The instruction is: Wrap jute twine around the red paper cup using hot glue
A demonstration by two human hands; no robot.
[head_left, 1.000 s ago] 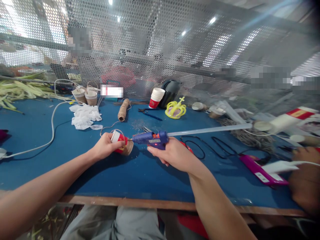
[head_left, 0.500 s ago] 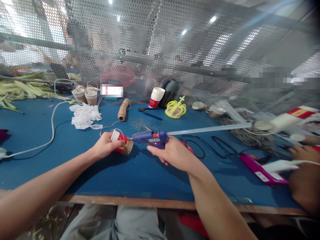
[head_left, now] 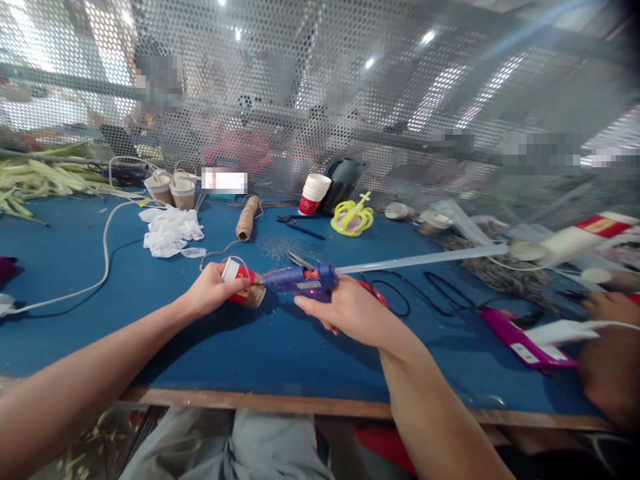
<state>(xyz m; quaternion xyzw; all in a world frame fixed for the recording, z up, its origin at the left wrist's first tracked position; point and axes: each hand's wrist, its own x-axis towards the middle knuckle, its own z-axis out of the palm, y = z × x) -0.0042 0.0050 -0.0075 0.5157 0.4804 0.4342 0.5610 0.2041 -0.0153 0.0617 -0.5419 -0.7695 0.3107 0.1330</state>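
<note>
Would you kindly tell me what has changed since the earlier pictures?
The glue gun seems to have dipped very slightly beside the paper cup; nothing was grasped or released. The left hand still holds the cup, the right hand the gun.

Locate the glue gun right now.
Centre of the head view: the glue gun is in the right hand, pointing left at the red-and-white cup in the left hand.
</note>
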